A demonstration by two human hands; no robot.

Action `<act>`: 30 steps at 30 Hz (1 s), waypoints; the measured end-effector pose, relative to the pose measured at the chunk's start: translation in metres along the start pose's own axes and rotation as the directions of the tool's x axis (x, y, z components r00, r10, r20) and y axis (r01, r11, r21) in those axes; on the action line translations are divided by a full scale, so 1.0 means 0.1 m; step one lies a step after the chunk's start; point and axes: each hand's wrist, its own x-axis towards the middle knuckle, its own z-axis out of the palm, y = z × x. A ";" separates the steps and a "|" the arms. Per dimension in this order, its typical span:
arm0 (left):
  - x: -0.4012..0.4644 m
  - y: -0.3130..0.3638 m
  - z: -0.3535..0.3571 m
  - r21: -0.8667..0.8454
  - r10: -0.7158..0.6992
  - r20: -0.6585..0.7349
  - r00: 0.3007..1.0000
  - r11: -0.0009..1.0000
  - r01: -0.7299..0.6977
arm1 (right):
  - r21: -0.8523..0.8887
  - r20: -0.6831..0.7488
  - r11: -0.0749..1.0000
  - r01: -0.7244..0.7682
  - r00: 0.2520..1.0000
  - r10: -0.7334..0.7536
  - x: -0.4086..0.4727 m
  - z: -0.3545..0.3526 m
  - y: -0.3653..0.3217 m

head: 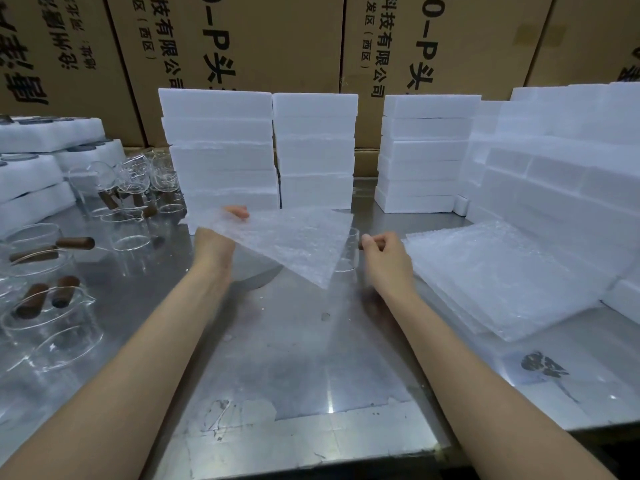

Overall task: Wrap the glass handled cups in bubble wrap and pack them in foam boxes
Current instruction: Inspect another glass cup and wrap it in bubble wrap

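Left hand (211, 237) pinches 1 bubble wrap sheet (294, 244), held above the worktop (294, 358). Right hand (384, 252) clamps the wooden handle of a glass cup (348, 251) standing behind the sheet. Foam boxes (221, 150) stacked far; more cups (52, 306) left.

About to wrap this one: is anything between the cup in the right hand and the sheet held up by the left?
Nothing visible. The cup sits right behind the bubble wrap sheet, its handle in the right hand.
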 end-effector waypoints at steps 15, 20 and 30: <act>-0.17 0.09 -0.11 0.696 -0.491 0.619 0.612 0.704 -0.140 | 0.299 -0.290 0.953 -0.044 0.948 0.135 0.07 -0.15 -0.02; -0.10 0.12 -0.09 0.468 -0.319 0.576 0.753 0.883 0.016 | 0.237 -0.294 0.971 -0.038 0.950 0.109 0.05 -0.14 -0.03; -0.39 -0.13 0.35 0.594 -0.053 0.394 0.917 0.776 -0.211 | -0.091 -0.154 0.888 0.451 0.874 -0.460 -0.19 0.03 -0.14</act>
